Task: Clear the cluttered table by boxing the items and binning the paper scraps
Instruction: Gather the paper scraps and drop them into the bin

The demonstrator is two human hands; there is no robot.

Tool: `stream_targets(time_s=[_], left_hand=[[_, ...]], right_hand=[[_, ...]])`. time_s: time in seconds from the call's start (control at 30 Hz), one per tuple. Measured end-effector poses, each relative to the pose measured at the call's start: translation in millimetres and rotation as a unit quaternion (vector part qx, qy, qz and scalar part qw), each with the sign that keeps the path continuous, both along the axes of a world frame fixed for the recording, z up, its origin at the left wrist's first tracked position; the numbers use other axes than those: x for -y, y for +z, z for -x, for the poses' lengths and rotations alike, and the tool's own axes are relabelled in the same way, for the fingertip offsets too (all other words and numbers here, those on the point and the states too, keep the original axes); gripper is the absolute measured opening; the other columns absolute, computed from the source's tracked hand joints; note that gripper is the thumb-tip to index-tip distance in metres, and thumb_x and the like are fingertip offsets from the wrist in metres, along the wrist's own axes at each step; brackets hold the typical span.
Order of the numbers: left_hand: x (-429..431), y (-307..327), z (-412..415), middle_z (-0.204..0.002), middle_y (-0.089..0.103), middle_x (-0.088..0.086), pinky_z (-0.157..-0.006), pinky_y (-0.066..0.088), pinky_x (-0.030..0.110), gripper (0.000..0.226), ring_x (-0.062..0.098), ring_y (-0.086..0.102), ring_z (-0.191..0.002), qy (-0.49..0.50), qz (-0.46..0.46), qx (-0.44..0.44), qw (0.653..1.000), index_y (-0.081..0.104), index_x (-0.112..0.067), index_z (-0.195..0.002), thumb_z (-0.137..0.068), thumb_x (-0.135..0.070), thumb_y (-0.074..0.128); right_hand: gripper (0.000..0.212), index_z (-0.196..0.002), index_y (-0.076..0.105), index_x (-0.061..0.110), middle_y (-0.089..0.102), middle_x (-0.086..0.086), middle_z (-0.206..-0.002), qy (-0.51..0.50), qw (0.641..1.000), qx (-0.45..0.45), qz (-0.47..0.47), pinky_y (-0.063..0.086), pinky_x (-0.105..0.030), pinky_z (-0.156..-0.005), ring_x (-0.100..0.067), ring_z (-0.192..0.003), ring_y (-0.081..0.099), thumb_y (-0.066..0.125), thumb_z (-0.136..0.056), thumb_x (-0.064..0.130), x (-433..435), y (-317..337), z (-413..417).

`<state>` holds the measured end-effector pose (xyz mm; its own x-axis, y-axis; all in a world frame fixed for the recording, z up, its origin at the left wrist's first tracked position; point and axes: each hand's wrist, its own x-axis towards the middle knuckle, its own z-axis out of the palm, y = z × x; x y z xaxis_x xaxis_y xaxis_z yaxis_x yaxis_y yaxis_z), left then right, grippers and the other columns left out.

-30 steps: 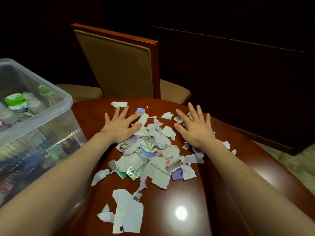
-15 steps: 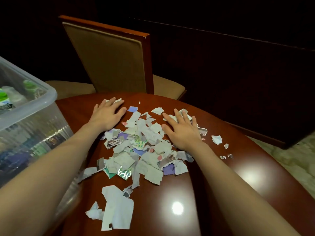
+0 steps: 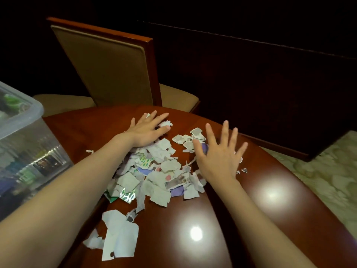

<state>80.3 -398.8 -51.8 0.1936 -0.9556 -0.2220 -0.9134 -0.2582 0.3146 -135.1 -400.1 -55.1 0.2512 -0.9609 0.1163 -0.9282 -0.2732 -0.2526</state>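
Observation:
A heap of torn paper scraps (image 3: 158, 171), white, purple and green, lies in the middle of the round reddish wooden table (image 3: 280, 200). My left hand (image 3: 146, 130) lies flat with straight fingers on the far left part of the heap. My right hand (image 3: 218, 153) is spread wide over the heap's right side, fingers straight and apart; whether it touches the paper is unclear. A larger white piece (image 3: 120, 235) lies nearer to me, apart from the heap. A few tiny scraps (image 3: 243, 170) lie just right of my right hand.
A clear plastic storage box (image 3: 25, 144) with bottles and other items inside stands at the table's left edge. A padded wooden chair (image 3: 108, 68) stands behind the table. Patterned carpet (image 3: 328, 171) shows at the right.
The heap is tighter than a second ago. My left hand has slid right along the far edge. My right hand has lifted or shifted right with its fingers spread wider.

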Motion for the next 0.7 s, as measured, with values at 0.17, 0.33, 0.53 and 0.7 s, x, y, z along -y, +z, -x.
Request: stream_targets(time_s=[0.17,0.33,0.53,0.7], left_hand=[[-14.6,-9.3,20.3,-0.158,-0.011,-0.005,-0.112,-0.011,0.054,0.054,0.021,-0.016,-0.145,-0.061,-0.002,0.085,0.994,0.004,-0.058,-0.14,-0.088,-0.069,0.014],[-39.6,-5.8,26.4,-0.158,-0.013,-0.005,-0.113,-0.01,0.053,0.053,0.021,-0.016,-0.145,-0.057,-0.011,0.106,0.993,-0.001,-0.056,-0.141,-0.092,-0.064,0.015],[-80.4,-5.3,43.5,-0.157,-0.016,-0.005,-0.113,-0.011,0.052,0.055,0.02,-0.019,-0.144,-0.037,-0.007,0.104,0.994,-0.005,-0.049,-0.144,-0.093,-0.061,0.012],[-112.7,-7.9,60.7,-0.157,-0.017,-0.003,-0.113,-0.01,0.054,0.061,0.022,-0.02,-0.144,-0.006,-0.006,0.111,0.994,-0.002,-0.042,-0.147,-0.091,-0.064,0.004]], right_hand=[[0.069,-0.148,0.001,0.04,-0.016,-0.003,-0.158,-0.029,0.995,-0.005,-0.091,-0.011,-0.066,-0.106,-0.033,-0.144,-0.018,0.017,-0.088,0.07,-7.2,-8.2,11.8],[0.066,-0.147,0.004,0.042,-0.008,-0.001,-0.159,0.062,0.992,-0.028,-0.104,-0.014,-0.067,-0.105,-0.032,-0.145,-0.013,0.016,-0.089,0.069,10.2,-5.6,-11.7],[0.061,-0.146,0.005,0.045,-0.008,0.004,-0.159,0.169,0.978,-0.065,-0.104,-0.013,-0.063,-0.108,-0.028,-0.145,-0.015,0.018,-0.091,0.066,-1.5,-3.2,-15.2],[0.061,-0.147,-0.002,0.043,-0.012,0.0,-0.158,0.211,0.968,-0.102,-0.094,-0.01,-0.057,-0.112,-0.029,-0.145,-0.016,0.016,-0.092,0.063,-36.8,-4.2,-5.5]])
